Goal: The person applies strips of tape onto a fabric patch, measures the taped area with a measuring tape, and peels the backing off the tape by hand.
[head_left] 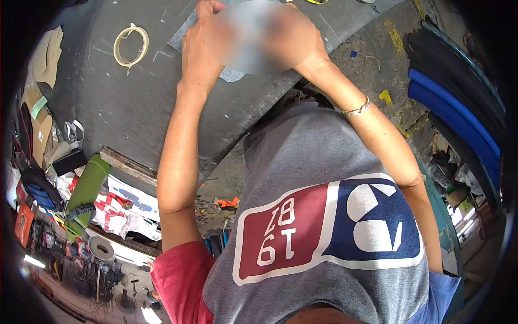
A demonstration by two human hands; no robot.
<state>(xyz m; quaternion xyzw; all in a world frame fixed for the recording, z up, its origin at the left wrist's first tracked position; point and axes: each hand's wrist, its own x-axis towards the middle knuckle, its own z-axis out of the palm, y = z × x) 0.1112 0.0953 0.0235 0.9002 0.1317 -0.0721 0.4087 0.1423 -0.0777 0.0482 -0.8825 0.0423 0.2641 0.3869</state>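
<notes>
My left hand rests on a light grey-blue piece of cloth at the top of the view. Close by on the right, my right hand is over the same cloth, its wrist wearing a bracelet. An oval blur covers most of the fingers of both hands and the middle of the cloth, so the grip and anything between them stay hidden. Cloth edges show beside the left hand and below the blur. A roll of masking tape lies on the dark table, left of my left hand.
Brown paper pieces lie along the table's left side. A green roll and a black box are at lower left. Rolls of black and blue material stand at right, beyond the stained floor. Something yellow touches the top edge.
</notes>
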